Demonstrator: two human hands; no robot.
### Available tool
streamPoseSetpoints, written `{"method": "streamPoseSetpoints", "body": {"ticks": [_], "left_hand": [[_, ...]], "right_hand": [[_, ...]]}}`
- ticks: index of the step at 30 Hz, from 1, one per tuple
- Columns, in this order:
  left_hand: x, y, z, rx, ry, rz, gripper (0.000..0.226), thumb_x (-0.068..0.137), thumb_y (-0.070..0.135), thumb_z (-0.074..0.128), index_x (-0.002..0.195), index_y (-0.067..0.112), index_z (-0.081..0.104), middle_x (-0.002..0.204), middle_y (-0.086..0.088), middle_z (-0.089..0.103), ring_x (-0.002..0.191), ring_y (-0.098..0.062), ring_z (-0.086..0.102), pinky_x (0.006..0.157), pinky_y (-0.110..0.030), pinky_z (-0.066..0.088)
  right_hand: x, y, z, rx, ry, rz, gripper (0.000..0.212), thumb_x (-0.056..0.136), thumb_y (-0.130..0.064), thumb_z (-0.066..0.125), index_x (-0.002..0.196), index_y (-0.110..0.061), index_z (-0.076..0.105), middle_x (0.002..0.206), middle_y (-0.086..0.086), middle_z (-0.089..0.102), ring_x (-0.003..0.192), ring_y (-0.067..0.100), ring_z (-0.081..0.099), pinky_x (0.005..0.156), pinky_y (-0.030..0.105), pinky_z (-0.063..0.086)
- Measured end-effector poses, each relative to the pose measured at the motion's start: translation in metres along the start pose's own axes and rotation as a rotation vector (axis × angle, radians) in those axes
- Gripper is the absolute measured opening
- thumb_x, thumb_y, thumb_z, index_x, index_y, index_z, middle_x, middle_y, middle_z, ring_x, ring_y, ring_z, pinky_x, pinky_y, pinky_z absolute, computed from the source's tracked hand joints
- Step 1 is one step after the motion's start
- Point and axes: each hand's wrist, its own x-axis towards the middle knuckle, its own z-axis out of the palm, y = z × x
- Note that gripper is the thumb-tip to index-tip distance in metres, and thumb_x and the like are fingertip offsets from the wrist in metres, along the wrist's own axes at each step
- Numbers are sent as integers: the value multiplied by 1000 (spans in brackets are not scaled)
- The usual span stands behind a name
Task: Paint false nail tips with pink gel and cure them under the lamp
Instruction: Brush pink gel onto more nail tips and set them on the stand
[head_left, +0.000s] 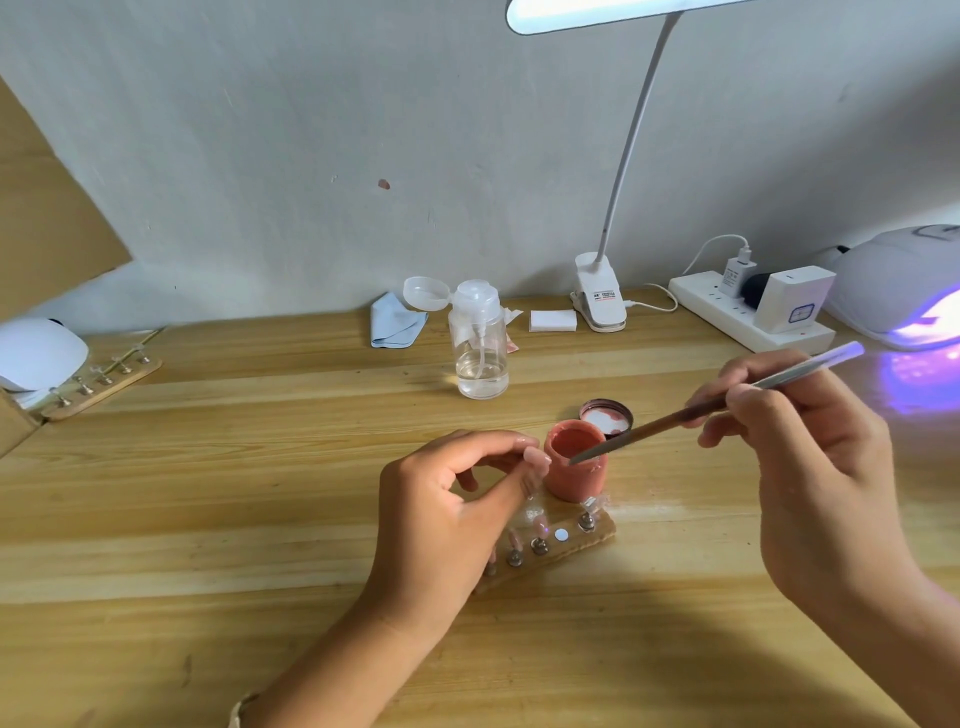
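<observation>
Wooden counter (260, 467), viewed from above.

Left hand (452, 514): thumb and forefinger are curled and pinch a small clear nail-tip stand (531, 487), held just above the near wooden holder strip (597, 535). The tip on that stand is largely hidden by the fingers. The remaining fingers are loosely bent.

Right hand (810, 452): fingers grasp a slim brush (675, 415) at mid-handle. The brush slopes down to the left and its bristle end rests at the rim of the open pink gel jar (574, 467).

The jar stands upright, just behind the holder strip and just beside the left fingertips. Its lid (607, 417) lies inverted on the counter directly behind it.

The strip carries a row of metal studs. Several nail tips (515, 540) on it show pink, and one white disc position is vacant.

The curing lamp (904, 280) sits at the far right edge, glowing violet at its mouth, well apart from the strip.

Also on the counter:
- a clear pump bottle (478, 348) with its cap flipped open
- a blue cloth (395, 322)
- white pads (553, 320)
- a clip-on desk lamp (600, 299), lit
- a power strip (748, 317)
- at far left, a second holder strip (98, 382) bearing clear tips
</observation>
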Motion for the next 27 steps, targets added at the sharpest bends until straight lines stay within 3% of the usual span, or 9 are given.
{"method": "streamPoseSetpoints", "body": {"ticks": [3,7,10,13,15,19,25,27], "left_hand": [[0,1,0,10,-30,11,10,78,18,81,88,19,80,87,13,76,66,1,63,49,-16,51],[1,0,1,44,-36,20,11,77,18,82,86,23,79,84,17,75,69,6,62,53,-10,49],[1,0,1,29,-35,6,11,78,26,80,88,23,80,87,14,76,68,1,64,54,-16,52],[0,0,0,11,-17,-33,8,79,25,81,86,24,79,88,11,76,56,-7,63,39,-32,53],[0,1,0,18,-21,-33,9,79,17,82,84,24,79,86,12,76,52,-6,61,34,-32,50],[-1,4,3,66,-95,-25,18,80,8,81,79,25,75,78,13,74,58,-4,63,47,-17,45],[-6,4,13,252,-226,-28,19,69,7,86,71,23,75,88,17,70,93,-2,66,76,-9,41],[-7,1,15,281,-260,-66,18,67,10,87,69,24,75,94,20,65,97,-3,63,82,-16,45]], "right_hand": [[0,1,0,0,0,10,10,83,-30,59,79,-30,68,77,-6,69,75,21,61,66,25,49],[-4,2,3,-32,-59,2,9,87,-30,59,87,-26,68,80,-6,71,75,13,64,67,21,51],[-2,3,1,-30,-28,9,12,82,-28,58,84,-18,64,75,-7,70,72,9,63,65,20,50],[3,3,-2,-20,30,14,8,76,-29,57,76,-26,65,71,-6,67,70,11,63,64,21,48],[5,3,-4,-26,62,11,10,75,-30,57,72,-31,67,70,-6,67,71,14,63,64,23,47],[7,4,-5,-32,85,-2,11,75,-29,58,72,-34,67,70,-9,66,72,13,63,65,23,47],[10,5,-8,-36,112,-9,7,77,-28,57,78,-24,62,68,-12,64,71,9,64,64,22,47],[10,5,-8,-37,115,-11,8,77,-28,56,79,-22,61,68,-13,64,70,8,64,64,21,47]]}}
